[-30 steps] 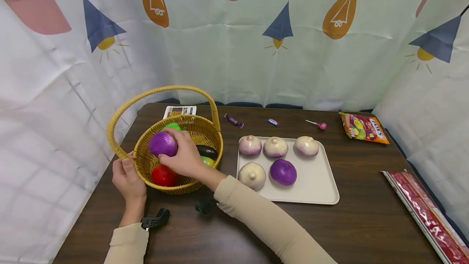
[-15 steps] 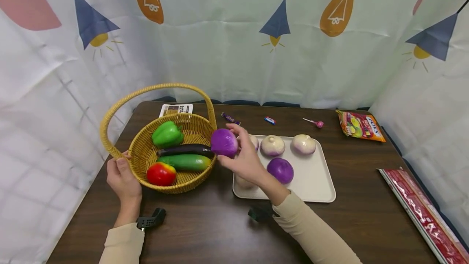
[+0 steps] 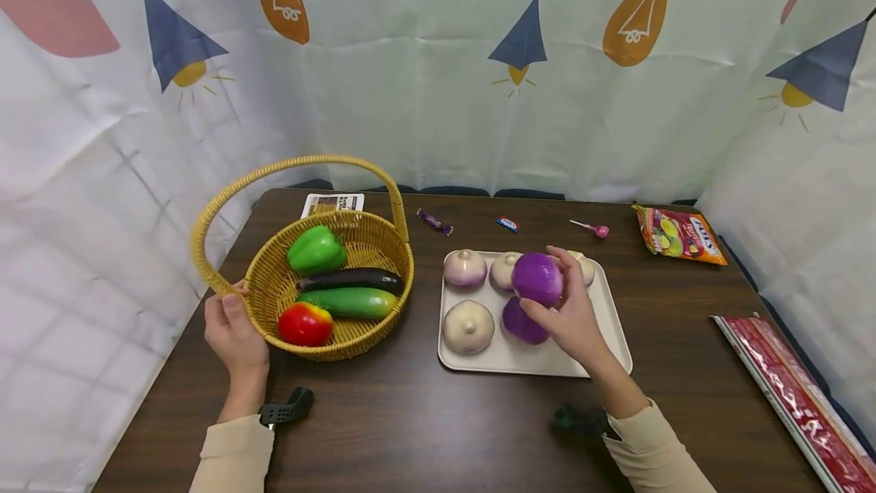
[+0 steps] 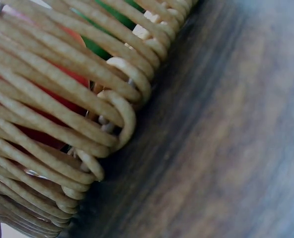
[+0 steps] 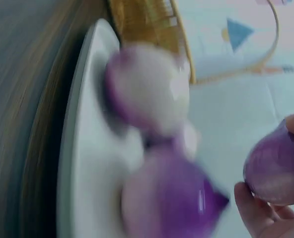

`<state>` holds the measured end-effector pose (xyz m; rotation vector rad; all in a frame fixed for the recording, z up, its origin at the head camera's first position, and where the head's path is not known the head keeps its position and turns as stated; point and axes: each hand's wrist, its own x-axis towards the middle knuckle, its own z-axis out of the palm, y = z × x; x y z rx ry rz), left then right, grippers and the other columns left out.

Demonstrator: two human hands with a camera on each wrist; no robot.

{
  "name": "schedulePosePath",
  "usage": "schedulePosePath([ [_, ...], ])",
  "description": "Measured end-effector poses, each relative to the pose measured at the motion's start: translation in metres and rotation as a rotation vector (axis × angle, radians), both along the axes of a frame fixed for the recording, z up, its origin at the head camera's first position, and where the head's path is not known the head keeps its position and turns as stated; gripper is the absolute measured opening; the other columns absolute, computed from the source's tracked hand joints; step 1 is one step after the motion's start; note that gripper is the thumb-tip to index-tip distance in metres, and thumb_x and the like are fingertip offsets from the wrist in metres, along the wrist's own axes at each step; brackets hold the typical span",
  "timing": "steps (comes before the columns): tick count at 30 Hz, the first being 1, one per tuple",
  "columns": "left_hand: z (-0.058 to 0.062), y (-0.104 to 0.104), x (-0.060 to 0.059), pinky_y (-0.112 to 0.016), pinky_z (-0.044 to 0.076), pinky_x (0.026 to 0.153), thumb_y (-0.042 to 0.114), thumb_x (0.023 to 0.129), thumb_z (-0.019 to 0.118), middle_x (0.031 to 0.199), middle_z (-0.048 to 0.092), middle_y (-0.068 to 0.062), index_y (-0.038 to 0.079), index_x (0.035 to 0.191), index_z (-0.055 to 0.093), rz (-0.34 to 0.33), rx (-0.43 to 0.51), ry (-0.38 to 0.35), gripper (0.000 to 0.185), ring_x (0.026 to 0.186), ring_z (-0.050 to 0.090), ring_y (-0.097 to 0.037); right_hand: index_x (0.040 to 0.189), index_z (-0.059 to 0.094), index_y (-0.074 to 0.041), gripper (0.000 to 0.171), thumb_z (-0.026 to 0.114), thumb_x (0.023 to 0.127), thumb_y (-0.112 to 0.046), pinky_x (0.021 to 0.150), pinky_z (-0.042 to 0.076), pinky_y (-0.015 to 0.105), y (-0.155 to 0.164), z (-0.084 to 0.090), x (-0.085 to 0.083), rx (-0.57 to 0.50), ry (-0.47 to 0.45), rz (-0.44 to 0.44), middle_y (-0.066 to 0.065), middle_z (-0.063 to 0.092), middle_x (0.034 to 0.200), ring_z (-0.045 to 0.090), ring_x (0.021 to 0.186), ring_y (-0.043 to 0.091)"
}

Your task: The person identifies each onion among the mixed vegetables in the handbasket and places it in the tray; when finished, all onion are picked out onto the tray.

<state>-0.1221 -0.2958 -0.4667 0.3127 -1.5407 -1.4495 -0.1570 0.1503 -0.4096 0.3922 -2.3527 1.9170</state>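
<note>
Here, a person's right hand (image 3: 575,318) holds a purple onion (image 3: 537,278) in a curled grip, fingers wrapped round its far and near sides, raised above a white tray (image 3: 609,341) on a dark wooden worktop (image 3: 424,432). The tray is the landmark. On it lie 5 more onions: 3 pale ones along its far edge, partly hidden behind the held onion, 1 pale onion (image 3: 468,326) at its near left, and a second purple onion (image 3: 520,323) directly under the held one. Just left of the tray stands a woven yellow basket (image 3: 270,287) with a tall handle. Inside it are a green pepper (image 3: 315,250), a dark eggplant (image 3: 350,280), a green cucumber (image 3: 352,301) and a red apple (image 3: 305,324). The left hand (image 3: 235,329) grips the basket's near left rim, fingers curled over it. Beyond the tray lie a lollipop (image 3: 592,230) and 2 wrapped sweets; to its far right, a snack bag (image 3: 677,234).
</note>
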Motion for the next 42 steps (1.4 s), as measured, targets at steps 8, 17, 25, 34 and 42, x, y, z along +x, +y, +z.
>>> schedulePosePath([
  [8,0.002,0.002,0.000,-0.019,0.049,0.079,0.033,0.099,0.055,0.105,0.068,-0.010,-0.010,0.096,0.061,-0.012,0.015,0.032,0.043,0.098,0.062,-0.021,0.145,0.025,-0.009,0.085,0.078,0.080,-0.003,0.087,0.044,0.014,0.055,-0.018,0.009,0.086,-0.067,-0.212,0.004,0.038,0.136,0.043,0.117,0.014],
  [17,-0.004,0.001,-0.003,-0.020,0.048,0.079,0.034,0.098,0.056,0.104,0.069,-0.009,-0.009,0.097,0.061,-0.020,0.014,0.049,0.043,0.096,0.062,-0.019,0.144,0.023,-0.013,0.084,0.079,0.082,-0.018,0.099,0.040,0.035,0.089,-0.031,0.013,0.184,-0.159,-0.317,0.009,0.034,0.140,0.038,0.125,0.023],
  [25,-0.003,0.000,-0.004,-0.020,0.047,0.077,0.036,0.098,0.056,0.104,0.069,-0.007,-0.011,0.095,0.061,0.001,-0.011,0.038,0.047,0.095,0.062,-0.017,0.144,0.029,-0.008,0.085,0.080,0.081,-0.034,0.094,0.042,0.066,0.109,-0.036,0.015,0.466,-0.118,-0.183,0.025,0.041,0.138,0.043,0.123,0.046],
  [34,0.000,0.003,-0.001,-0.019,0.047,0.076,0.033,0.099,0.055,0.102,0.070,-0.006,-0.007,0.094,0.062,0.019,-0.002,0.008,0.041,0.094,0.063,-0.018,0.137,0.039,-0.006,0.081,0.080,0.078,-0.044,0.089,0.045,0.050,0.118,-0.041,0.012,0.606,-0.135,-0.090,0.020,0.054,0.127,0.052,0.113,0.034],
  [42,-0.001,0.001,-0.002,-0.019,0.048,0.078,0.034,0.100,0.053,0.104,0.069,-0.008,-0.006,0.094,0.063,0.025,-0.025,0.005,0.041,0.096,0.062,-0.019,0.140,0.042,-0.009,0.078,0.078,0.080,-0.045,0.088,0.047,0.053,0.126,-0.044,0.013,0.626,-0.144,-0.056,0.018,0.051,0.132,0.053,0.112,0.035],
])
